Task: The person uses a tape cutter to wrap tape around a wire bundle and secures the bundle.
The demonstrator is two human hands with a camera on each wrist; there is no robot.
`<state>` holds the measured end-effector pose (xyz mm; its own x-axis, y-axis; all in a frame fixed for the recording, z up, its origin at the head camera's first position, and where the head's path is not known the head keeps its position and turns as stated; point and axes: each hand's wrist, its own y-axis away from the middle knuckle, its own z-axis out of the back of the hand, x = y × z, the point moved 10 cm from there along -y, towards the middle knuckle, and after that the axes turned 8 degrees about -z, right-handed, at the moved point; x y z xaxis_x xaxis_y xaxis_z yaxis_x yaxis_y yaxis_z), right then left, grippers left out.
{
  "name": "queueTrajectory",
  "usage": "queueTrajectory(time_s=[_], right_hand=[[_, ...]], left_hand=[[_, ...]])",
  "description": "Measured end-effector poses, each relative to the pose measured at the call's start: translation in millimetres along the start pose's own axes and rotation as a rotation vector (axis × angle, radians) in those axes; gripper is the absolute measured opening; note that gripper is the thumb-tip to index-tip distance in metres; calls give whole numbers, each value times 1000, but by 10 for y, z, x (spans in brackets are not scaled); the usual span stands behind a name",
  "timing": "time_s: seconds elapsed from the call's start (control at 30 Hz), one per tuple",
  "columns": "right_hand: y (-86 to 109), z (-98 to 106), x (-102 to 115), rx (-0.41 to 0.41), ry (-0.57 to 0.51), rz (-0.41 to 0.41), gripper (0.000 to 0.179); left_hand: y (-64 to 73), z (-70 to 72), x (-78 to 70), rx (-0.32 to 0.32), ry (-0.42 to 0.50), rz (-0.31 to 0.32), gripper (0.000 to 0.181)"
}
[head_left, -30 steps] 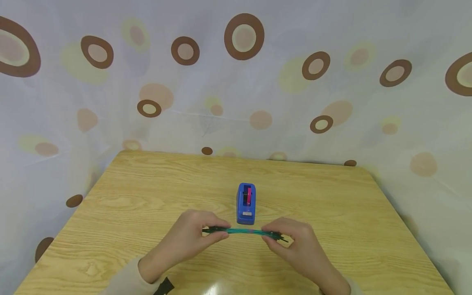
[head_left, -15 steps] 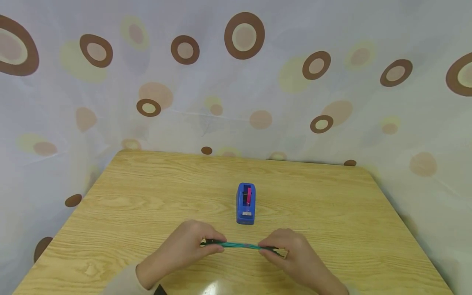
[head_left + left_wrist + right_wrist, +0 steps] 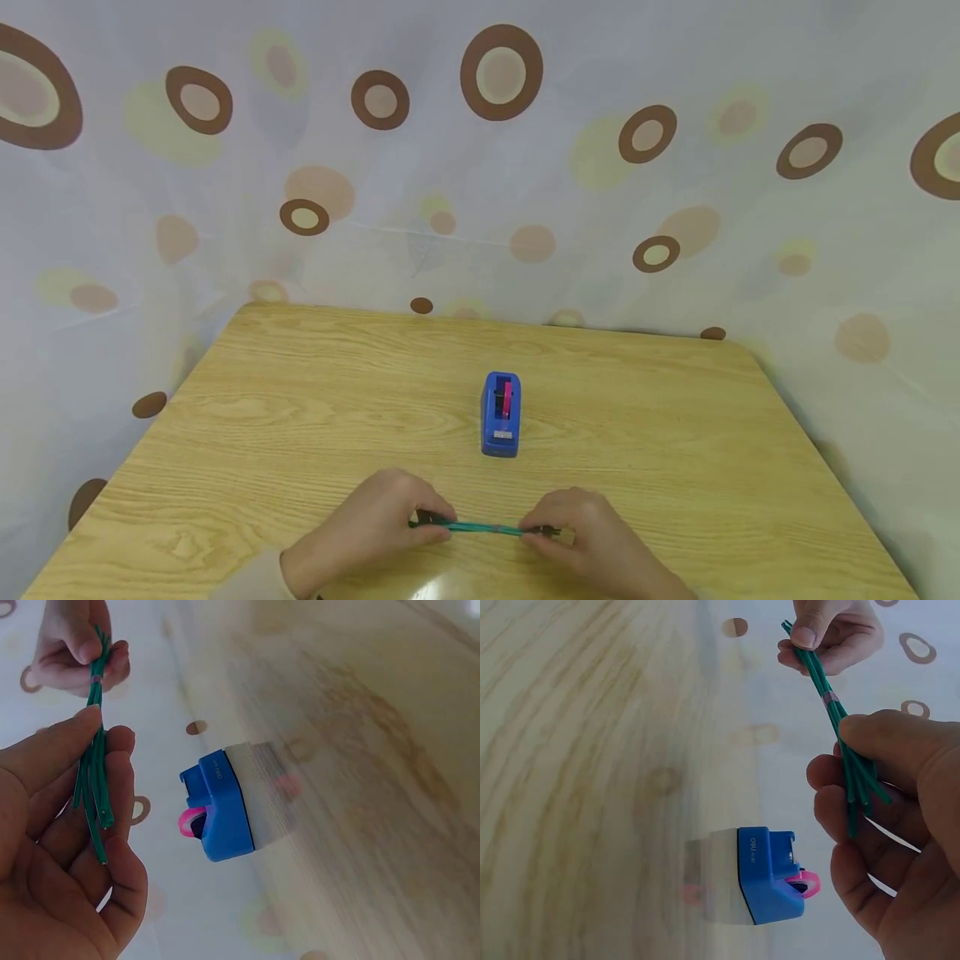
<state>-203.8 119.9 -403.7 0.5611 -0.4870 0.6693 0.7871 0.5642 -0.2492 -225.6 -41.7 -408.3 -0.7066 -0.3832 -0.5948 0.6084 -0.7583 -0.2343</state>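
A bundle of thin green sticks (image 3: 476, 527) stretches level between both hands, low over the table. My left hand (image 3: 382, 517) pinches one end between thumb and fingers; my right hand (image 3: 588, 537) pinches the other. Around the sticks runs a narrow pinkish band (image 3: 830, 697), like tape, nearer the right hand. Loose tips of the sticks (image 3: 102, 817) fan out past the left thumb, and others spread over the right fingers in the right wrist view. Beyond the hands stands a blue tape dispenser (image 3: 500, 442) with a pink-cored roll (image 3: 507, 400), touched by neither hand.
The wood-grain table (image 3: 300, 375) reaches back to a pale curtain or wall covering (image 3: 465, 167) with brown and beige circles. The same covering closes off the left and right sides.
Both hands have moved down and toward the person, carrying the bundle away from the tape dispenser. The grip at each end stays the same, and the dispenser has not moved.
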Motion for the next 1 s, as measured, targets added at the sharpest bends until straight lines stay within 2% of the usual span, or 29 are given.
queueTrajectory(time_s=[0.17, 0.3, 0.43, 0.6, 0.8, 1.0], right_hand=[[15, -126, -143, 108, -84, -104, 6], [23, -187, -230, 139, -101, -165, 6], [33, -247, -308, 179, -129, -241, 7], [46, -324, -361, 229, -130, -287, 5], [65, -425, -449, 298, -108, -367, 8], [88, -492, -495, 328, -116, -404, 6]], left_hand=[[-4, -111, 58, 51, 13, 36, 11], [-21, -190, 103, 81, 43, 68, 11], [-19, -235, 125, 88, 37, 70, 10], [-6, -299, 147, 116, 32, 81, 8], [14, -367, 180, 172, 40, 125, 6], [44, -460, 211, 230, 40, 162, 8]])
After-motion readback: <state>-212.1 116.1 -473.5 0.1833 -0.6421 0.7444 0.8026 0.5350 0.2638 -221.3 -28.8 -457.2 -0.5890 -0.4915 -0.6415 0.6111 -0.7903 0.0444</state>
